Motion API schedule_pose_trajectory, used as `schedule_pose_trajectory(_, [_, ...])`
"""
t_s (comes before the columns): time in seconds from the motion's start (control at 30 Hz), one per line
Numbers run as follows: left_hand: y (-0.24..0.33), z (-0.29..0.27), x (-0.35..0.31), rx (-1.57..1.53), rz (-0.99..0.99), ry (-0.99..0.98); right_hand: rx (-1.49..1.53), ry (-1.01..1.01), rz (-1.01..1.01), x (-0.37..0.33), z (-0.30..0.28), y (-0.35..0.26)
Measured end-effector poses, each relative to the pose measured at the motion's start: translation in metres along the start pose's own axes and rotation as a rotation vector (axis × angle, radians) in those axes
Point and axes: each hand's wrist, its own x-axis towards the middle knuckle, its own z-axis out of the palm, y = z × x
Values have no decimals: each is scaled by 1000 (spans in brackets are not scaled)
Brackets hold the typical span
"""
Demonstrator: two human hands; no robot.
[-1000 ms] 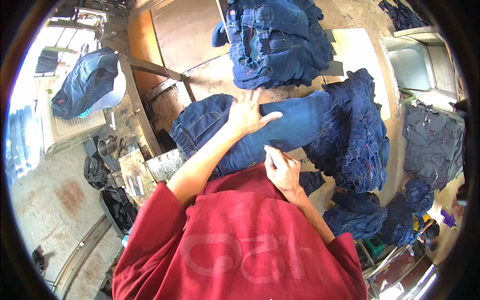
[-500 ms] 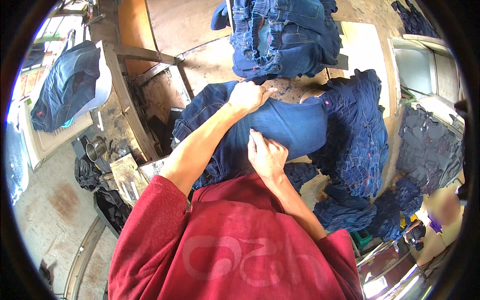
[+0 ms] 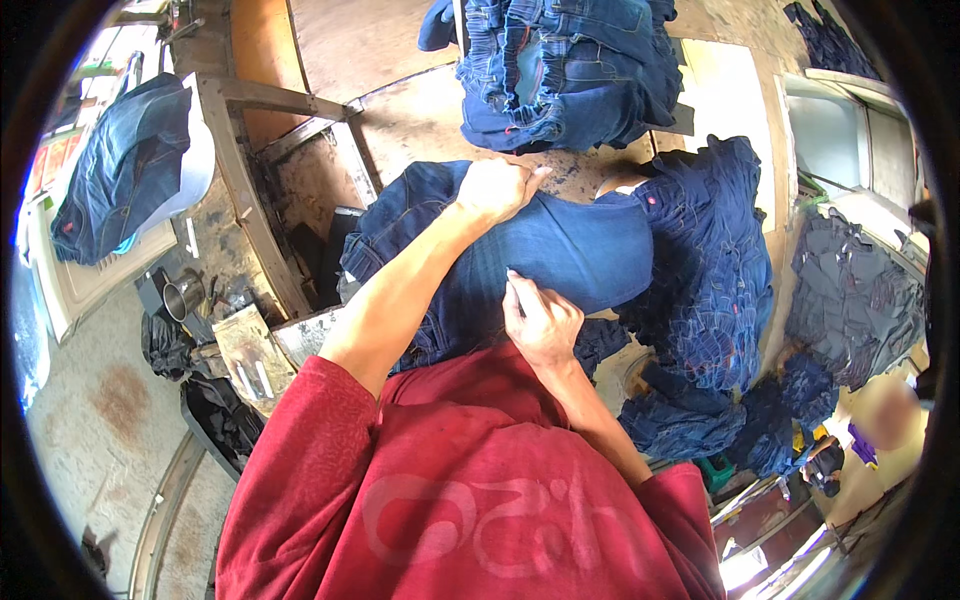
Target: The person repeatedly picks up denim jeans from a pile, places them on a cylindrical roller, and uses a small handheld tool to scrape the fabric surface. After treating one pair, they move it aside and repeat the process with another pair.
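Note:
A pair of blue jeans [image 3: 590, 250] lies stretched across a support in front of me, with one leg smoothed out toward the right. My left hand [image 3: 497, 190] is closed at the far edge of the denim, gripping it. Closer to my body, my right hand [image 3: 545, 328] is closed in a pinch, fingertips on the faded part of the leg. Whatever those fingers hold, if anything, is too small or hidden to make out. The bunched upper part of the jeans, at the left, is partly covered by my left forearm.
Stacked jeans [image 3: 575, 90] rise just beyond my hands. Elastic-waisted jeans [image 3: 715, 270] hang in a heap at the right, near dark grey garments [image 3: 860, 300]. Another pair of jeans [image 3: 125, 170] drapes over a board at left, above a metal cup [image 3: 185, 297]. A person [image 3: 890, 415] appears far right.
My right hand has shifted slightly toward me and to the right over the denim. My left hand keeps its grip in nearly the same place.

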Motion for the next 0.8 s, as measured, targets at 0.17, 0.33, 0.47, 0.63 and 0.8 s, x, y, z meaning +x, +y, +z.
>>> schedule_pose_trajectory(0.17, [-1,4,-1,22,-6,38,-75,-29,-67,2,1,2])
schedule_pose_trajectory(0.33, [-4,8,-3,38,-19,-15,-57,29,-108,-25,-21,-3])
schedule_pose_trajectory(0.47, [-3,9,-3,33,-21,9,10,-1,-14,-15,-12,1])
schedule_pose_trajectory(0.63, [-1,6,-2,33,21,75,-119,14,-83,-3,-1,1])
schedule_pose_trajectory(0.8, [-2,7,-2,-10,0,48,-112,-10,-42,-21,-18,-6])
